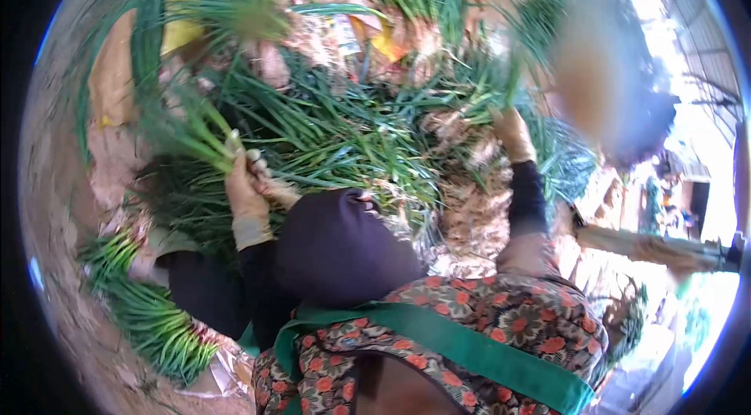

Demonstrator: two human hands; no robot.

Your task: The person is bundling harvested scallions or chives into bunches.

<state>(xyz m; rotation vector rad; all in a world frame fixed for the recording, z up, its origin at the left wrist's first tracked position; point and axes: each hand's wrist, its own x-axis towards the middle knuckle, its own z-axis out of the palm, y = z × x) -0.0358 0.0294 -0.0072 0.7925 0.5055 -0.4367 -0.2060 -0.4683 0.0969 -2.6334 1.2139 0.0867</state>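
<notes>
My left hand [249,190] is closed around the lower stalks of a small bunch of spring onions [202,133], whose green leaves fan out up and to the left. Pale coverings or tips show on some of its fingers. Over on the right, my right hand [513,137] has its fingers wrapped round a few upright spring onion stalks [512,86], blurred at the top. Between both hands spreads a loose heap of spring onions [336,141], with leaves lying in many directions. Pale roots [446,127] show beside my right hand.
Rooted spring onions [422,0] lie along the far side near yellow scraps [182,12]. Sorted bundles [164,329] rest on the ground at lower left. My dark-covered knee [344,247] is between my arms. A large blurred shape [598,71] looms at right, above a beam [649,247].
</notes>
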